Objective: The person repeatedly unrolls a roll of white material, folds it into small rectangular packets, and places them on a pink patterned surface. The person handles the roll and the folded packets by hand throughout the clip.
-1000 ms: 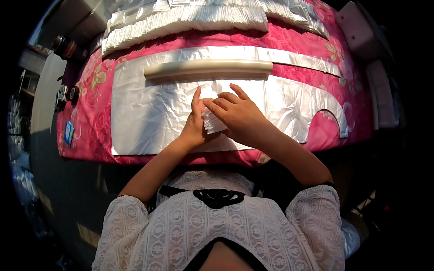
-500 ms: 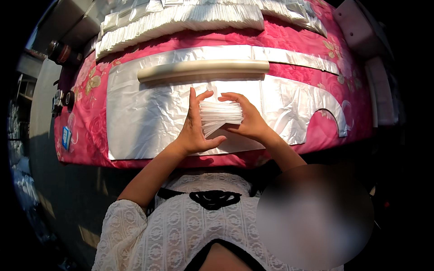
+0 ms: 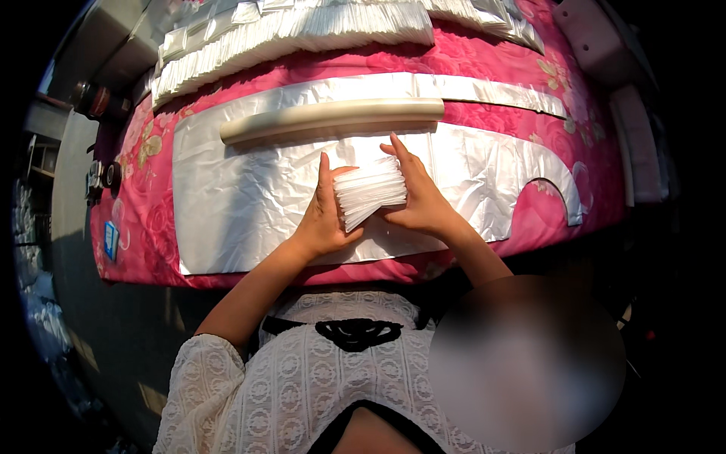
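Now | left hand, right hand hold stack | leftward, sheet bare to edge

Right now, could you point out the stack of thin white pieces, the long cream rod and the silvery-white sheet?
Stack of thin white pieces (image 3: 370, 191): head view, middle of its layered edges.
Long cream rod (image 3: 333, 119): head view, mid-length.
Silvery-white sheet (image 3: 484, 178): head view, bare right part.

There is one left hand, one right hand, one white stack, one tube, one tablecloth, one blue packet.
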`<action>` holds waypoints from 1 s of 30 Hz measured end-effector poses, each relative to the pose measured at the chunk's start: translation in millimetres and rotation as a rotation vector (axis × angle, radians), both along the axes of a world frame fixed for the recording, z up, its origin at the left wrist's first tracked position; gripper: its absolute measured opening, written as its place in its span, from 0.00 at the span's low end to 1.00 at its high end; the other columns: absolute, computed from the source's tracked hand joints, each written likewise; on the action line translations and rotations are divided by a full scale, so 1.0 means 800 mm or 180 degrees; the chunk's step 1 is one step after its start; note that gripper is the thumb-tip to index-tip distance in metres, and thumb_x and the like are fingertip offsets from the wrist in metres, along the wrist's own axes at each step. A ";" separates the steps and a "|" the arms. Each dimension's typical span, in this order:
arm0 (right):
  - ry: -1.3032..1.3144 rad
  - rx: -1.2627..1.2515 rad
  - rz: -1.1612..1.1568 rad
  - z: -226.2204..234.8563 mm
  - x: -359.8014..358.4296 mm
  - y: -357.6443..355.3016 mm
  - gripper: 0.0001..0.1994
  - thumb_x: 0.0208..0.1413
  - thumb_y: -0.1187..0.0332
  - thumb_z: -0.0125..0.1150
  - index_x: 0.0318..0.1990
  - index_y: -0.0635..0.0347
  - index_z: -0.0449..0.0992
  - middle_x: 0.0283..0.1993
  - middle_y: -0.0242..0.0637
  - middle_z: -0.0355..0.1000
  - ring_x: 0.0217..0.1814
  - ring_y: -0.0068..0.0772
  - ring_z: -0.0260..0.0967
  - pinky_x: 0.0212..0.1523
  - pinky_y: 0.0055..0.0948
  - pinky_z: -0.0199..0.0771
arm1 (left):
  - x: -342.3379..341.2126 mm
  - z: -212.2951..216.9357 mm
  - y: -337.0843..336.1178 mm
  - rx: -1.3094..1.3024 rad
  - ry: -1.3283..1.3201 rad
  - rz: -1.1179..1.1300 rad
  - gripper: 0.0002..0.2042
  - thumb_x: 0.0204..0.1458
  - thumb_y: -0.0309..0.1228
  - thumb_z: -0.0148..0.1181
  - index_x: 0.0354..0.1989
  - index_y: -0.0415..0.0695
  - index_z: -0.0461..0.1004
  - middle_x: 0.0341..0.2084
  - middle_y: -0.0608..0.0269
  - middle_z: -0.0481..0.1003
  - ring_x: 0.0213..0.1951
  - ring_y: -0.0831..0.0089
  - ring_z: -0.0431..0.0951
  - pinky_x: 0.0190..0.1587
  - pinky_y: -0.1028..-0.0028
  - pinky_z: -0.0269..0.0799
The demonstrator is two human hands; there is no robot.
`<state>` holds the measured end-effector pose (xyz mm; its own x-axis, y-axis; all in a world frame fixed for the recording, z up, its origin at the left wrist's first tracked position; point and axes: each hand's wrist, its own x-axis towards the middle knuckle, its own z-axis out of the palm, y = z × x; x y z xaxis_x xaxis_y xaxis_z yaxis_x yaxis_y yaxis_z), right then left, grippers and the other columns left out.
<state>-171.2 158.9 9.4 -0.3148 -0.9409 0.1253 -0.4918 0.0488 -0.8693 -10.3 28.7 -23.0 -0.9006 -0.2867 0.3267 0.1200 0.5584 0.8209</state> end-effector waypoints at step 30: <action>-0.0462 0.0013 -0.0362 0.013 -0.062 0.038 0.40 0.40 0.75 0.66 0.63 0.59 0.52 0.51 0.42 0.66 0.53 0.30 0.64 0.53 0.26 0.62 | -0.067 0.061 0.017 -0.0368 -0.0069 0.0012 0.31 0.32 0.26 0.67 0.50 0.43 0.64 0.38 0.51 0.73 0.39 0.54 0.74 0.42 0.66 0.70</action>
<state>-220.5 189.5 20.1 -0.4336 -0.8986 0.0669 -0.3522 0.1007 -0.9305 -63.8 42.4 25.8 -0.9067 -0.2518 0.3383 0.1006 0.6498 0.7534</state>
